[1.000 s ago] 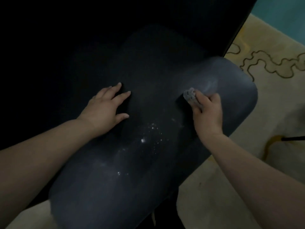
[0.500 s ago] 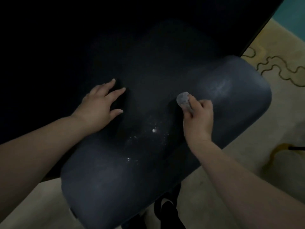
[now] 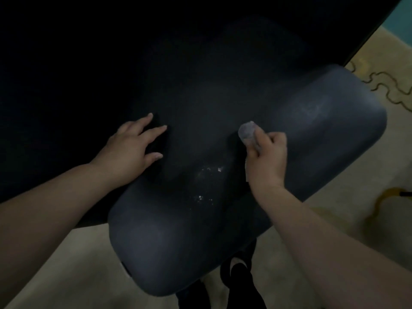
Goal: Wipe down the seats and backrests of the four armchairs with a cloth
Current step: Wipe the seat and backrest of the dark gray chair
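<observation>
The right hand [image 3: 266, 157] is pinching a small wadded grey cloth [image 3: 247, 132] at centre frame; the left hand [image 3: 129, 148] is resting spread on the dark padded armchair cushion [image 3: 323, 134]. White crumbs [image 3: 207, 175] lying below may be getting smeared or missed by so small a wad.

carpeted room [image 3: 376, 90], dark chair [image 3: 223, 219].

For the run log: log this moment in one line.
left hand flat on chair cushion | right hand grips cloth on cushion | white specks between hands
</observation>
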